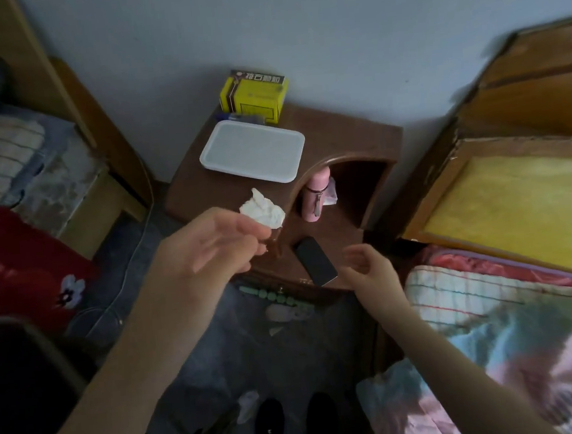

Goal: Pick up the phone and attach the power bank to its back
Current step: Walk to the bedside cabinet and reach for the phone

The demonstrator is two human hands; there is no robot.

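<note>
A black phone (315, 260) lies face up near the front edge of the brown nightstand (367, 142), its long side running diagonally. My right hand (367, 268) hovers just right of the phone, fingers apart and curled, holding nothing. My left hand (208, 247) is raised left of the phone and pinches a crumpled white tissue (263, 212) between thumb and fingertips. No power bank can be made out with certainty.
A white rectangular tray (252, 151) and a yellow box (254, 97) sit at the nightstand's back. A pink bottle (315, 197) stands in its arched recess. Beds flank both sides, one with a red blanket (24, 258), one with a striped blanket (490, 307). A cable (125, 274) trails on the floor.
</note>
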